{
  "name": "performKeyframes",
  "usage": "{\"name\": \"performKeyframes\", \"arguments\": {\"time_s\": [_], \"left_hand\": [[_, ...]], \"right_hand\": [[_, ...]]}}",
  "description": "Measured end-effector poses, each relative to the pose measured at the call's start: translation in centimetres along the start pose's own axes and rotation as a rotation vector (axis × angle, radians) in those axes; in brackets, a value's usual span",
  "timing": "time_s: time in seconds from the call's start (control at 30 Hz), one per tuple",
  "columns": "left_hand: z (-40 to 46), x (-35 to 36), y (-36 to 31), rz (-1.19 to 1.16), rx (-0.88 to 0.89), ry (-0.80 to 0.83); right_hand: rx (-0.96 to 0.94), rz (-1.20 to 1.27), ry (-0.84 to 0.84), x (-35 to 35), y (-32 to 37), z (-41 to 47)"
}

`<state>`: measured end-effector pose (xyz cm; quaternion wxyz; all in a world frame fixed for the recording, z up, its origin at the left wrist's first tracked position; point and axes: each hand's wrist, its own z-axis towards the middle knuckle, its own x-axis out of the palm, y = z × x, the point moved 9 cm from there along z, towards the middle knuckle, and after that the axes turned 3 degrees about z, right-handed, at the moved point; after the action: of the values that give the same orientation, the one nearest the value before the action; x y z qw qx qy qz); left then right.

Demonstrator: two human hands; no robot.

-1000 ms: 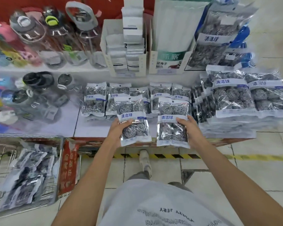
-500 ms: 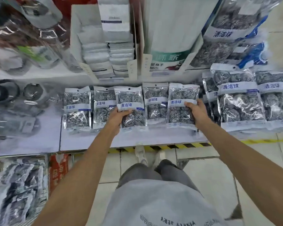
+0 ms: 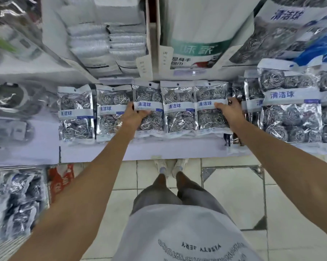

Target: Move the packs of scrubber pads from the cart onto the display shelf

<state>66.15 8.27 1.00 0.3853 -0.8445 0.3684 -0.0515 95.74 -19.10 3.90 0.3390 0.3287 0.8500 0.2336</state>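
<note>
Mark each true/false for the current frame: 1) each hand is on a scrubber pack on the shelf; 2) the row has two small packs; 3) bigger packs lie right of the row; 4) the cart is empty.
1) True: the left hand holds the third pack and the right hand holds the fifth pack in the row on the display shelf.
2) False: five small packs lie side by side.
3) True: the larger packs are stacked there.
4) False: the cart at lower left holds more packs.

Open white shelf strip (image 3: 140, 149) along the front edge; blocked behind by a tight row of silvery scrubber packs (image 3: 179, 108).
</note>
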Motion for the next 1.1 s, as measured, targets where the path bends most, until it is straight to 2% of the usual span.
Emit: {"name": "performKeyframes", "arguments": {"time_s": [0.1, 0.23, 0.63, 0.83, 1.1], "left_hand": [[-0.2, 0.4, -0.3, 0.097, 0.092, -0.075], [-0.8, 0.3, -0.6, 0.259, 0.121, -0.170], [-3.1, -0.2, -2.6, 0.734, 0.230, -0.299], [-7.0, -0.8, -2.8, 0.797, 0.329, -0.295], [-13.4, -3.7, -1.8, 0.861, 0.430, -0.303]], "right_hand": [[-0.026, -0.081, -0.019, 0.1, 0.4, -0.2], [-0.057, -0.180, -0.022, 0.1, 0.3, 0.3], [-0.236, -0.540, -0.030, 0.3, 1.3, -2.1], [-0.443, -0.708, 0.015, 1.6, 3.2, -6.9], [-0.670, -0.856, 0.180, 6.1, 4.7, -15.4]]}}
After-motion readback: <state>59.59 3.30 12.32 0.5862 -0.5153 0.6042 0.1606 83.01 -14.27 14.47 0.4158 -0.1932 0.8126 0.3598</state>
